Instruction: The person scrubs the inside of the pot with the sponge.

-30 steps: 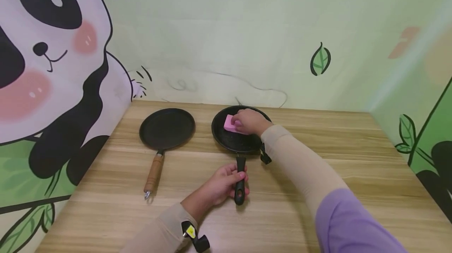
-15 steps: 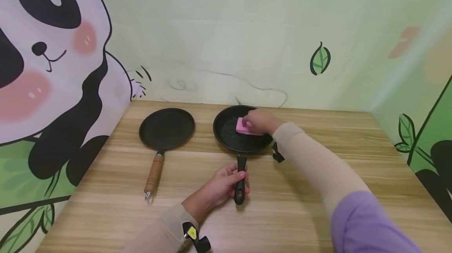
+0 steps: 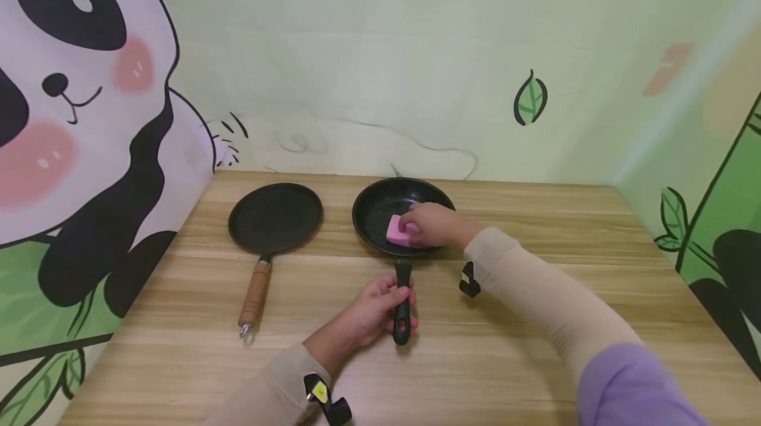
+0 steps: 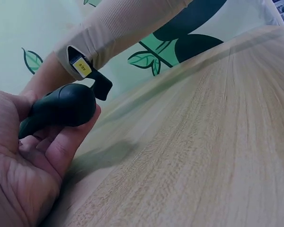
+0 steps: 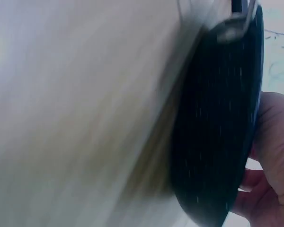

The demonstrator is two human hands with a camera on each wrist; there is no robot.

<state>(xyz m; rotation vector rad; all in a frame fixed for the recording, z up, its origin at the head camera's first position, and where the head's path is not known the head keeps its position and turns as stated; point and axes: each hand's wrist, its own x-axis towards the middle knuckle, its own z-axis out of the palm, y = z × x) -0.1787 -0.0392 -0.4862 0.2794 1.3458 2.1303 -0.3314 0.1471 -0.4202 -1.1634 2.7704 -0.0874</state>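
Observation:
A black frying pan (image 3: 371, 214) stands on the wooden table, its black handle (image 3: 401, 317) pointing toward me. My left hand (image 3: 374, 310) grips that handle, thumb on top and fingers curled beneath, as the left wrist view also shows around the handle (image 4: 66, 105). Inside the pan, my right hand (image 3: 436, 224) pinches a pink sponge (image 3: 397, 231) against the near part of the pan's inner surface. In the blurred right wrist view, the pan's dark outer side (image 5: 217, 123) covers the sponge and part of the right hand (image 5: 274, 161).
Left of the frying pan lies a flat black crepe pan (image 3: 276, 218) with a wooden handle (image 3: 254, 297). The wooden table (image 3: 505, 373) meets a wall (image 3: 333, 82) painted with a panda and leaves at its back edge.
My right hand has moved the sponge rightward across the pan, then back toward me and slightly left. The left hand keeps its grip on the handle. The head view has shifted slightly.

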